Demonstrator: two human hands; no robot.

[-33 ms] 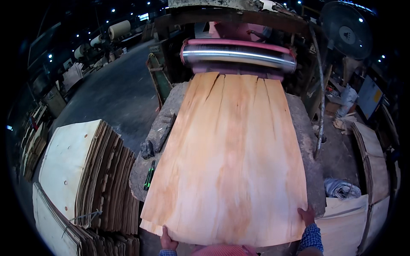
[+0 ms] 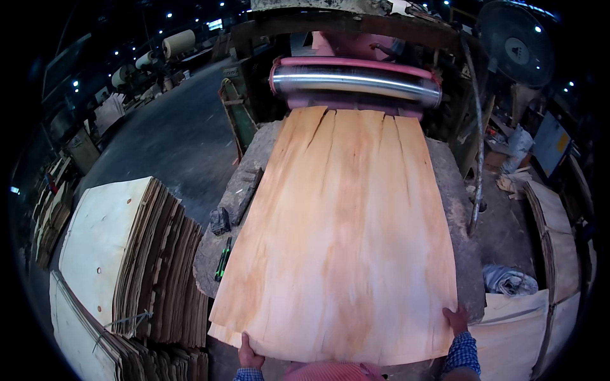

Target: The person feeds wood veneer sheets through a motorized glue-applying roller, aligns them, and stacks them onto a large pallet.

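Observation:
A large, pale orange-brown wood veneer sheet (image 2: 349, 241) lies before me, its far edge close to the rollers and split by several dark cracks. My left hand (image 2: 250, 354) grips the near left corner, thumb on top, the other fingers hidden beneath. At the near right edge, my right hand (image 2: 455, 320) is closed on the sheet in the same way. Beyond the far edge is a machine with a shiny metal roller (image 2: 356, 83) and a pink-coated roller (image 2: 356, 63). Another sheet's edge seems to show under the near left corner.
Under the sheet is a rough grey table (image 2: 450, 184). A green-and-black cutter (image 2: 223, 259) and a dark block (image 2: 219, 221) lie on its left side. Veneer stacks (image 2: 105, 241) stand at left, others (image 2: 559, 247) at right. A person's hand (image 2: 375, 47) shows behind the rollers.
My left hand has shifted very slightly upward in the picture. Both hands keep their hold, and the veneer sheet is almost where it was.

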